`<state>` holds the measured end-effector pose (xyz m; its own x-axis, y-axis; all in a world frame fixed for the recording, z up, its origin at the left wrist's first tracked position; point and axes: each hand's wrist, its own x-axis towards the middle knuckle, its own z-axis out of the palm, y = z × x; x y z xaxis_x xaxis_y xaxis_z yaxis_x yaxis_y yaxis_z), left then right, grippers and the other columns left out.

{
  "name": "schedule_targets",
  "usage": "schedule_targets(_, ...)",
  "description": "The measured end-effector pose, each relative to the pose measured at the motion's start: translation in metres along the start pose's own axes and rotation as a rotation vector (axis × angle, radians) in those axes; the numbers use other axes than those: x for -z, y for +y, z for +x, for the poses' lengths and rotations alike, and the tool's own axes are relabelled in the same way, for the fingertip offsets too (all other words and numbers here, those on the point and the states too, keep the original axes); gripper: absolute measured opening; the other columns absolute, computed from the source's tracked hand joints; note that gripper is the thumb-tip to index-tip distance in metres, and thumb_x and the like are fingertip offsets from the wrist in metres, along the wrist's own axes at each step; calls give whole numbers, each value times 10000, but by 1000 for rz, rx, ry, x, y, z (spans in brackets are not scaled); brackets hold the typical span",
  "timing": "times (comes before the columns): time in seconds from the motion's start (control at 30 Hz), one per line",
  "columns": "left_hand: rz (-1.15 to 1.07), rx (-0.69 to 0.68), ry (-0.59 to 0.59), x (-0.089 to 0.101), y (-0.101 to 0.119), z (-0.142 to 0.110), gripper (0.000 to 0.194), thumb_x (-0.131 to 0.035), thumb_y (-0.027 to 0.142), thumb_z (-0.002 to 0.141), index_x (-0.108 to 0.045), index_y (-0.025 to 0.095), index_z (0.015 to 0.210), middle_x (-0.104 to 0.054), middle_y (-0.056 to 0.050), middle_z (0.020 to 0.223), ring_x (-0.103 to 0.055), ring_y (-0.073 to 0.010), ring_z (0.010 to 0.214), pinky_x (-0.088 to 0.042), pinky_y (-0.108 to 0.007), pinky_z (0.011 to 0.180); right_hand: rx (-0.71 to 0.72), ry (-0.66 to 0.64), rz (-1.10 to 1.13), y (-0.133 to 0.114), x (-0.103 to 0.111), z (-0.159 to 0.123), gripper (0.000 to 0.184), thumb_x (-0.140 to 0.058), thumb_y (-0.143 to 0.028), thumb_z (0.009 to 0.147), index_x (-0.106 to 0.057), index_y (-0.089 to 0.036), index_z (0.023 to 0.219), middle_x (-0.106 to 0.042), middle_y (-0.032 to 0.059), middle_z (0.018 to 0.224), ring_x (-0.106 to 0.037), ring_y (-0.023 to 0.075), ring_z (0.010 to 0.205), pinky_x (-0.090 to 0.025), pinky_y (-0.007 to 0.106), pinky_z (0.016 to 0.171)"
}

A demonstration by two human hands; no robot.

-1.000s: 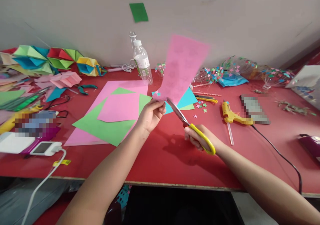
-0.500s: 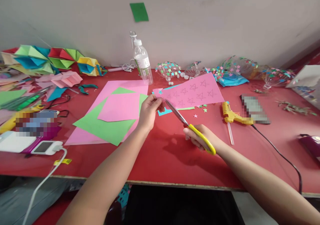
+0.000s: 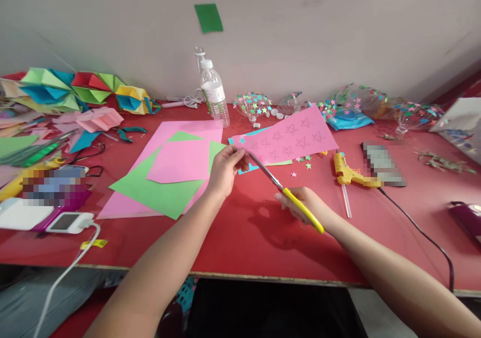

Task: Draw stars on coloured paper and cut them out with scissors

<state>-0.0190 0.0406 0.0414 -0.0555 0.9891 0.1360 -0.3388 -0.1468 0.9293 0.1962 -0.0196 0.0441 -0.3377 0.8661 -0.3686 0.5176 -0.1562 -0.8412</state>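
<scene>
My left hand point(image 3: 226, 170) pinches the near-left corner of a sheet of pink paper point(image 3: 287, 140) that has several stars drawn on it in dark lines. The sheet slants up to the right, above the table. In my right hand point(image 3: 304, 206) are scissors point(image 3: 287, 192) with yellow handles, their blades pointing up and left. The blade tips meet the paper's lower edge close to my left fingertips; whether they cut into it I cannot tell. Partly hidden under the sheet lies blue paper point(image 3: 246, 168). Small cut-out stars point(image 3: 308, 166) are scattered to the right of it.
Pink and green sheets point(image 3: 161, 192) lie left of my hands. A plastic bottle point(image 3: 215, 95) stands by the wall. To the right are a yellow glue gun point(image 3: 343, 170) with a black cord and a dark phone-like slab point(image 3: 383, 163). Folded paper ornaments point(image 3: 90, 87) fill the back left.
The pink sheet has swung down from nearly upright to a low slant, so its drawn stars show. My hands have barely moved; the scissors have turned slightly and look narrower.
</scene>
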Motion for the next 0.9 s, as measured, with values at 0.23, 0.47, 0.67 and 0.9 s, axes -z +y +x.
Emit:
schedule_targets(0.23, 2, 24, -5, 0, 1, 1, 203, -751, 274, 750, -606, 153, 677, -612, 0, 595, -548, -88, 483, -424, -208, 497, -13, 2, 27, 0, -2, 1, 548, -573, -711, 808, -513, -189, 651, -361, -81, 399, -315, 65, 353, -210, 239, 415)
schedule_targets(0.47, 13, 37, -12, 1, 2, 2, 180, -728, 248, 735, -599, 154, 651, -614, -5, 577, -550, -93, 474, -429, -211, 493, -26, -3, 36, 2, -2, 2, 529, -582, -687, 824, -497, -195, 648, -366, -82, 391, -326, 66, 341, -220, 235, 402)
schedule_targets(0.67, 20, 35, -10, 1, 3, 1, 186, -729, 252, 726, -596, 157, 638, -615, -7, 571, -549, -94, 471, -425, -208, 486, -65, -12, 61, 3, -3, 2, 518, -608, -666, 821, -469, -203, 634, -370, -86, 392, -342, 65, 326, -261, 224, 379)
schedule_targets(0.9, 36, 16, -3, 0, 3, 0, 210, -734, 308, 720, -605, 162, 641, -610, -2, 571, -529, -87, 457, -403, -208, 463, -55, -17, 58, -1, -3, -1, 539, -575, -683, 831, -470, -200, 617, -376, -79, 385, -346, 63, 323, -265, 219, 369)
